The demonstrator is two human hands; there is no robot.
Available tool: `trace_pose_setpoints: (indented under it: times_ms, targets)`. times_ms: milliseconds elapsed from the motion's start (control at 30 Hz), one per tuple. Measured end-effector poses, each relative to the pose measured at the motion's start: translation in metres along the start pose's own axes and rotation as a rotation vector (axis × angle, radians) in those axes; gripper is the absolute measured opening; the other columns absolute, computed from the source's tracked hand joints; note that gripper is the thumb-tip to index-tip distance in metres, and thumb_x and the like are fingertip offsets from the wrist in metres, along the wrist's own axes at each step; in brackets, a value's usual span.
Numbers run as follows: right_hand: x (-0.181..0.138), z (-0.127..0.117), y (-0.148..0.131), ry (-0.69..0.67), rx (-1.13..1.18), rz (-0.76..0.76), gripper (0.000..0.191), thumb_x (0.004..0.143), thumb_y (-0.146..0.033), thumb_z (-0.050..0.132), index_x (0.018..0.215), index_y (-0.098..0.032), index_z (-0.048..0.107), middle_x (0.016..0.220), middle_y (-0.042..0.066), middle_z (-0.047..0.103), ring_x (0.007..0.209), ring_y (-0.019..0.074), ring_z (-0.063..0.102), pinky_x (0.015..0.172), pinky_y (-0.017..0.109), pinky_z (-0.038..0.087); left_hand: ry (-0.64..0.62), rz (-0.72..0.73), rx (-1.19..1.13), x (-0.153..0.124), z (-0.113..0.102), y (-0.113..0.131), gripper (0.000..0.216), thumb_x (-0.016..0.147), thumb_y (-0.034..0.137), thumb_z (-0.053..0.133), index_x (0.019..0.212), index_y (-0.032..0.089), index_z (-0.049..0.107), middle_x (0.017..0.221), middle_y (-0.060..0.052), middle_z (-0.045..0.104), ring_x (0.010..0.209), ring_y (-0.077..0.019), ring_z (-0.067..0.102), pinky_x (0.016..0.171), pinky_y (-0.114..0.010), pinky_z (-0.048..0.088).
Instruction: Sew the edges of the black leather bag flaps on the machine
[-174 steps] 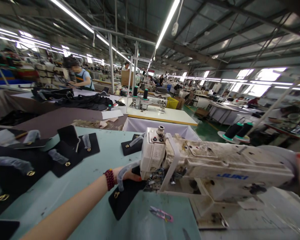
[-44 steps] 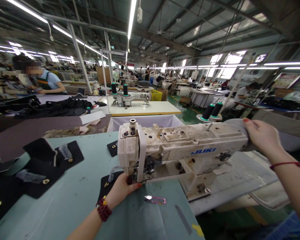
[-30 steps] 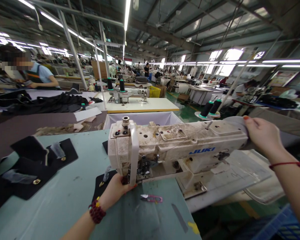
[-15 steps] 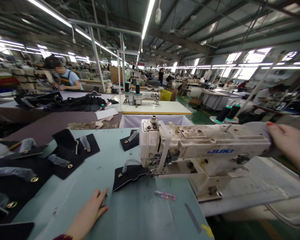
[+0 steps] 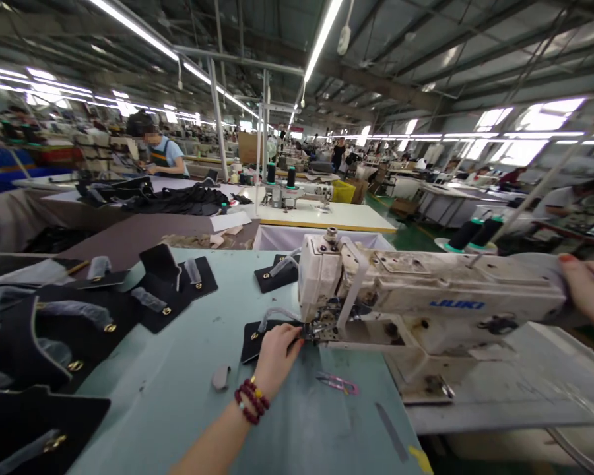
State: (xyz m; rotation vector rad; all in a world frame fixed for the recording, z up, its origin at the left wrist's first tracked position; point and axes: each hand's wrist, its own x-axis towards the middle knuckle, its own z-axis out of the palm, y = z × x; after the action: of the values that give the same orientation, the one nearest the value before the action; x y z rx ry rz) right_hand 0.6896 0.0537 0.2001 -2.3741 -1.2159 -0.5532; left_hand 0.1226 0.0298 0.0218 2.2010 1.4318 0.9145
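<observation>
My left hand reaches to the needle area of a white JUKI sewing machine. Its fingers are closed on the edge of a black panel with a gold ring and a plastic-wrapped strap, lying partly under the machine head. My right hand grips the handwheel at the machine's right end, its far fingers hidden. A second black panel lies behind the first. Pink-handled thread snips lie in front of the needle area.
Several black panels with wrapped straps cover the left of the green tabletop. A small grey scrap and a grey strip lie there too. Black thread cones stand behind the machine. A co-worker sits beyond at the left.
My left hand has moved from the tabletop up and right to the black panel by the needle. A grey scrap now shows where it was. My right hand stays on the handwheel.
</observation>
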Motion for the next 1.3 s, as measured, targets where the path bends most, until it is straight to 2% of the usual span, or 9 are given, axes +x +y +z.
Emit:
trace_pose_setpoints:
  times_ms: [200,533,733,933,1000,1067,1167,1200,1300]
  targets:
    - [-0.02,-0.026,-0.035,-0.074,0.1,0.073,0.05,0.085,-0.057,0.029,0.086,-0.018,0.06,0.087,0.015,0.063,0.074,0.0228,0.053,0.062,0.029,0.034,0.05,0.163,0.048,0.007,0.01,-0.009,0.027,0.089,0.021,0.044,0.094,0.02,0.071,0.091,-0.01,0.072,0.08,-0.0252,0.066,0.07,-0.039,0.052]
    - [-0.022,-0.022,-0.034,-0.035,0.16,0.084,0.05,0.091,-0.059,0.032,0.087,-0.019,0.062,0.09,0.009,0.065,0.075,0.018,0.054,0.063,0.024,0.032,0.235,0.463,0.29,0.011,0.025,-0.048,0.023,0.09,0.026,0.048,0.101,0.021,0.068,0.092,-0.008,0.074,0.08,-0.0213,0.069,0.068,-0.032,0.054]
    - [-0.023,-0.02,-0.035,-0.058,0.13,0.124,0.044,0.094,-0.051,0.036,0.095,-0.019,0.066,0.097,0.013,0.066,0.076,0.0181,0.052,0.063,0.025,0.029,0.357,0.264,-0.001,0.01,0.03,-0.023,0.026,0.087,0.025,0.048,0.086,0.014,0.071,0.083,-0.012,0.073,0.075,-0.0243,0.069,0.067,-0.036,0.056]
    - [-0.016,-0.029,-0.036,-0.106,0.095,0.134,0.048,0.094,-0.044,0.039,0.108,-0.008,0.067,0.099,0.024,0.064,0.077,0.0214,0.051,0.065,0.03,0.03,0.245,0.073,-0.173,0.002,0.029,-0.009,0.029,0.091,0.023,0.044,0.097,0.016,0.071,0.085,-0.007,0.07,0.079,-0.0166,0.067,0.072,-0.026,0.056]
    - [-0.024,-0.036,-0.04,-0.01,0.111,0.069,0.043,0.094,-0.036,0.043,0.111,-0.004,0.065,0.105,0.025,0.062,0.093,0.0229,0.053,0.075,0.032,0.034,0.241,0.028,-0.207,0.0,0.024,-0.012,0.029,0.091,0.024,0.044,0.096,0.016,0.071,0.086,-0.008,0.07,0.08,-0.0173,0.066,0.073,-0.028,0.055]
    - [-0.051,-0.042,-0.051,0.26,0.21,-0.049,0.043,0.093,-0.034,0.045,0.113,0.0,0.063,0.11,0.026,0.059,0.111,0.024,0.048,0.09,0.034,0.034,0.247,-0.012,-0.239,-0.003,0.02,-0.015,0.029,0.09,0.025,0.044,0.094,0.016,0.072,0.086,-0.008,0.071,0.079,-0.0183,0.066,0.074,-0.03,0.054]
    - [-0.136,-0.036,-0.08,0.513,0.534,-0.199,0.052,0.093,-0.048,0.038,0.115,-0.005,0.06,0.112,0.024,0.057,0.112,0.0245,0.05,0.094,0.037,0.039,0.271,-0.076,-0.291,-0.009,0.016,-0.015,0.029,0.09,0.029,0.045,0.091,0.015,0.071,0.084,-0.007,0.071,0.079,-0.0191,0.065,0.074,-0.031,0.053]
    - [-0.174,-0.028,-0.094,0.401,0.653,-0.219,0.05,0.092,-0.051,0.038,0.11,-0.011,0.061,0.107,0.02,0.06,0.102,0.0229,0.055,0.088,0.036,0.043,0.279,-0.096,-0.311,-0.011,0.014,-0.013,0.029,0.091,0.03,0.045,0.09,0.015,0.07,0.083,-0.007,0.071,0.078,-0.0189,0.065,0.073,-0.031,0.053]
    - [-0.291,0.002,-0.145,-0.38,0.978,-0.304,0.04,0.088,-0.053,0.047,0.091,-0.018,0.066,0.087,0.012,0.065,0.077,0.019,0.061,0.071,0.032,0.05,0.269,-0.133,-0.375,-0.022,0.009,0.001,0.029,0.092,0.034,0.045,0.091,0.015,0.068,0.081,-0.006,0.07,0.076,-0.0174,0.065,0.068,-0.027,0.054]
